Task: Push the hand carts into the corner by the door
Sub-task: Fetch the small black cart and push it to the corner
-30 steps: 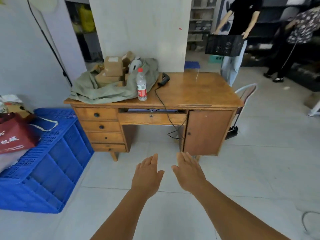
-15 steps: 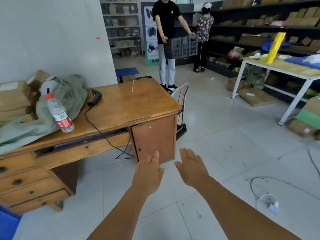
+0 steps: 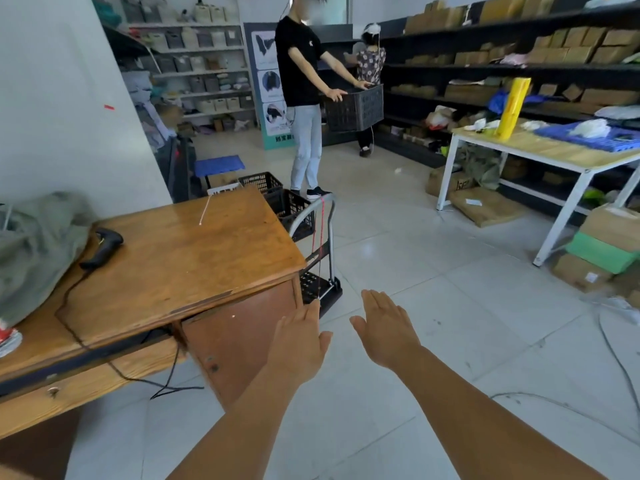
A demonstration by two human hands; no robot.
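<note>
left hand (image 3: pixel 298 341) flat, grip empty | right hand (image 3: pixel 388 330) flat, grip empty | hand cart (image 3: pixel 320 258) ahead, untouched

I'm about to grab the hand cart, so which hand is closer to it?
Left. The left hand reaches just below the hand cart; the right hand is farther out over the floor.

Bright even indoor light, glare patch on floor (image 3: pixel 372 249), soft shadows, wide-angle bending at edges, slight blur.
</note>
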